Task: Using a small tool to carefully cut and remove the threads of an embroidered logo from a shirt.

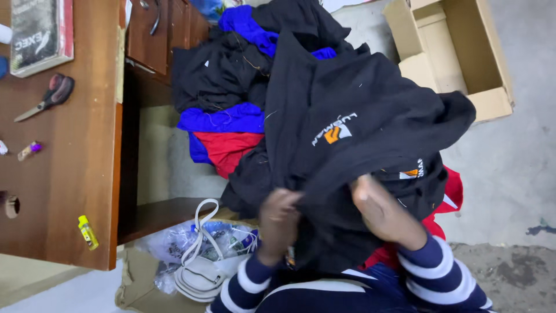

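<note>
Both hands, left hand & right hand, are gripping the black garment at 6 o'clock, lifting it off the clothes pile by the desk, w/ scissors at 10 o'clock.

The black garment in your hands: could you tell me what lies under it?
Under the black garment, blue fabric and red fabric show; the rest of the pile is covered.
</note>
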